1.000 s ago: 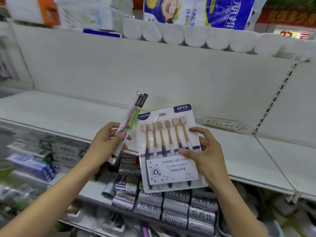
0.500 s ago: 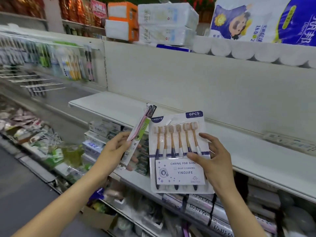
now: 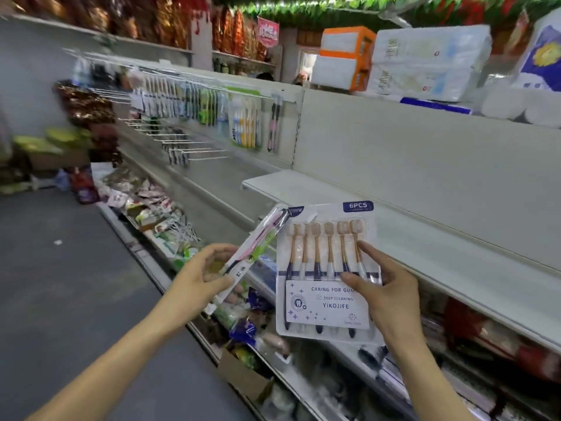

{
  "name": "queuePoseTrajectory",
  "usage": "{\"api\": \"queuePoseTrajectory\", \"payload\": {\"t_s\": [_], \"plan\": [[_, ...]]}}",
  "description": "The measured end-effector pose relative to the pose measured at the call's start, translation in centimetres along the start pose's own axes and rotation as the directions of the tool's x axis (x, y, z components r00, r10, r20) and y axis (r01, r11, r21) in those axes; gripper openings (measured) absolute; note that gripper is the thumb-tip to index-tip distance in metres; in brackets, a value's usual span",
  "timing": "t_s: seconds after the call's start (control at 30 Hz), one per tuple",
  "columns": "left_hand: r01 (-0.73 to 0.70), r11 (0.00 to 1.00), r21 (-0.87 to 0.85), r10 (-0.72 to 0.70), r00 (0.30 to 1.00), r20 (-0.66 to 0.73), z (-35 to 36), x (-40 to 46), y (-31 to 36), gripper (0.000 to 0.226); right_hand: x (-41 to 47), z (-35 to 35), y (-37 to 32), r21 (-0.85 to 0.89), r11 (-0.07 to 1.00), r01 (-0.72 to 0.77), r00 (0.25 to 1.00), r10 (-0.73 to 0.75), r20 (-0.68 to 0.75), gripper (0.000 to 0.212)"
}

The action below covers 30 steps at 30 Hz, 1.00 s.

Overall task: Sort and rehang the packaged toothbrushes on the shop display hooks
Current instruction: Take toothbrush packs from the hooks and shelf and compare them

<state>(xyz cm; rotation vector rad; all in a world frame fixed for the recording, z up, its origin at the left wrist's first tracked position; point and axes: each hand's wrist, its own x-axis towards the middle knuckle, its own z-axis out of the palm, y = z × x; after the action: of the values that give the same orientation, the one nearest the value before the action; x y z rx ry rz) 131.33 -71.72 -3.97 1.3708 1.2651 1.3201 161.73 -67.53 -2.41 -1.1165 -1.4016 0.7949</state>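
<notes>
Both hands hold toothbrush packs.
Left hand grips slim pack (tilted); right hand pinches six-pack, index finger raised off it.

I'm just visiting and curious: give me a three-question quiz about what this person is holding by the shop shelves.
1. True or false: the left hand holds the six-pack of toothbrushes.
2. Which side of the picture shows the display hooks? A) upper left B) lower right C) directly under the hands
3. Fill in: the right hand grips the pack labelled "6 ___".

Key:
1. False: it holds the slim pack; the right hand holds the six-pack.
2. A
3. PCS
</notes>
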Motion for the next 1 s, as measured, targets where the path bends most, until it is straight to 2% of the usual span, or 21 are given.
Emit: {"api": "queuePoseTrajectory", "payload": {"t_s": [0.17,0.33,0.4,0.6,0.8,0.93,1.0], "plan": [[0.076,0.997,0.032,-0.066,0.971,-0.229,-5.4,-2.8,0.3,0.035,1.1,6.4,-0.5,0.04,0.999,-0.006,0.996,0.002,0.094,0.064],[0.167,0.982,0.094,-0.128,0.936,-0.327,-10.5,-4.4,-1.0,0.023,2.5,13.1,-0.4,0.042,0.999,0.016,0.974,-0.025,0.224,0.064],[0.166,0.981,0.1,-0.126,0.938,-0.322,-11.9,-4.6,-1.7,0.014,3.1,14.9,-0.2,0.042,0.999,0.023,0.968,-0.033,0.248,0.065],[0.168,0.982,0.09,-0.123,0.92,-0.372,-18.0,-3.7,-3.6,0.032,5.6,22.9,0.4,0.042,0.999,0.033,0.934,-0.046,0.354,0.065],[0.092,0.996,-0.001,-0.073,0.786,-0.614,-25.0,0.9,-5.0,0.049,10.4,32.1,1.5,0.083,0.995,0.047,0.898,-0.079,0.433,0.063],[-0.01,0.995,-0.101,-0.065,0.695,-0.716,-29.8,5.9,-6.3,0.052,14.6,39.0,2.4,0.117,0.992,0.037,0.878,-0.089,0.47,0.062],[-0.073,0.982,-0.172,-0.076,0.682,-0.727,-32.2,8.7,-6.7,0.051,16.9,42.2,2.6,0.125,0.992,0.032,0.867,-0.089,0.49,0.062]]}}
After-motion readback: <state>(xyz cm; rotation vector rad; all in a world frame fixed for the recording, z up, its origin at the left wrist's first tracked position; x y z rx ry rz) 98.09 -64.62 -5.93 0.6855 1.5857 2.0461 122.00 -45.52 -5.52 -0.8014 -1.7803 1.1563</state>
